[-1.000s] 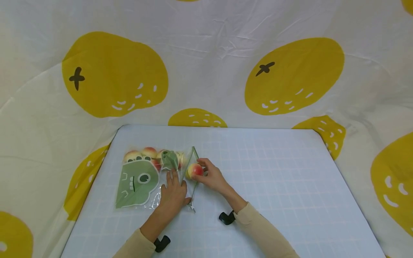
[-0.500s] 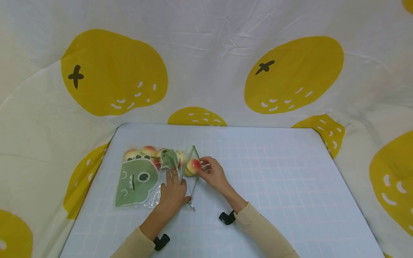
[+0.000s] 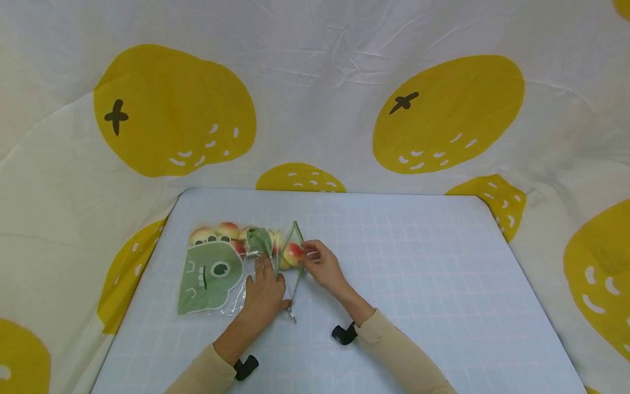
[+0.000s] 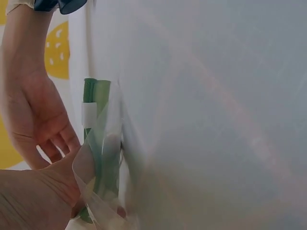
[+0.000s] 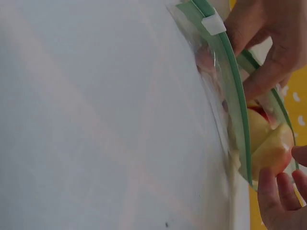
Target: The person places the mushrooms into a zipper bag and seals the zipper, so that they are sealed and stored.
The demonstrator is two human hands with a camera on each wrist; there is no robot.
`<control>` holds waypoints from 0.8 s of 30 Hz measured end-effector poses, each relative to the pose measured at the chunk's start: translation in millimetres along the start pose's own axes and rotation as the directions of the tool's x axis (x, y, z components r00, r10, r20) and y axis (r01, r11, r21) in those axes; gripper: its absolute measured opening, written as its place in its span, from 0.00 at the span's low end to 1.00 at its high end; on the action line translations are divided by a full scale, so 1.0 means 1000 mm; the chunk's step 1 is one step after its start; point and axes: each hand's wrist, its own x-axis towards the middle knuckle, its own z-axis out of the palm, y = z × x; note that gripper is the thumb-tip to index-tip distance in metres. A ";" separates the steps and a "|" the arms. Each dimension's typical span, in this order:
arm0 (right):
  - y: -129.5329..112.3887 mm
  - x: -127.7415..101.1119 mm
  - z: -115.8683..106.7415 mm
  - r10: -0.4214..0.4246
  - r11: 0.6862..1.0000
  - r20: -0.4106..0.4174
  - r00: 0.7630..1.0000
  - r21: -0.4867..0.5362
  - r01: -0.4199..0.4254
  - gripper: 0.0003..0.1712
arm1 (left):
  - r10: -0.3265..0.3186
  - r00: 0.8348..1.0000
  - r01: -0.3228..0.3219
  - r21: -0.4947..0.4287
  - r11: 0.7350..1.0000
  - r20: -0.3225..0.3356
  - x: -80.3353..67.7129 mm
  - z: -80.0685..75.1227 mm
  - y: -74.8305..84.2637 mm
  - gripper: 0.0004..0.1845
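A clear zip bag [image 3: 211,279] with a green dinosaur print lies on the table, several red-and-yellow peaches [image 3: 228,230] inside it. My left hand [image 3: 263,295] rests on the bag near its mouth, fingers straight, thumb by the lower end of the opening. At that green-edged mouth my right hand [image 3: 322,266] holds another peach [image 3: 293,254] by its right side, with fingertips and thumb. The right wrist view shows this peach [image 5: 273,153] between the two zip edges, against a second one deeper in. A white slider [image 5: 213,25] sits on the zip.
The white gridded table [image 3: 418,284] extends to the right of the bag. Behind it hangs a white cloth [image 3: 315,120] with big yellow fruit prints. A black wrist camera [image 3: 344,334] is below the right hand.
The peach in my right hand has moved slightly left and away from me, further into the bag mouth, and turned a little. The left hand stays nearly still on the bag.
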 end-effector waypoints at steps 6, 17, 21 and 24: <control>0.004 -0.003 0.005 0.062 0.994 0.052 0.997 0.087 -0.067 0.20 | 0.031 0.998 -0.029 0.031 0.999 -0.060 0.002 -0.004 0.000 0.38; -0.008 -0.008 0.011 0.099 0.934 0.163 0.982 0.324 -0.148 0.22 | 0.056 0.996 -0.053 0.043 0.998 -0.068 0.003 -0.010 0.001 0.34; 0.005 -0.006 0.016 0.118 0.892 0.195 0.974 0.411 -0.190 0.23 | 0.058 0.997 -0.058 0.014 0.998 -0.043 0.002 -0.012 0.000 0.34; 0.006 -0.007 0.016 0.141 0.885 0.220 0.965 0.409 -0.223 0.23 | 0.057 0.998 -0.057 0.003 0.998 -0.030 0.002 -0.013 0.000 0.35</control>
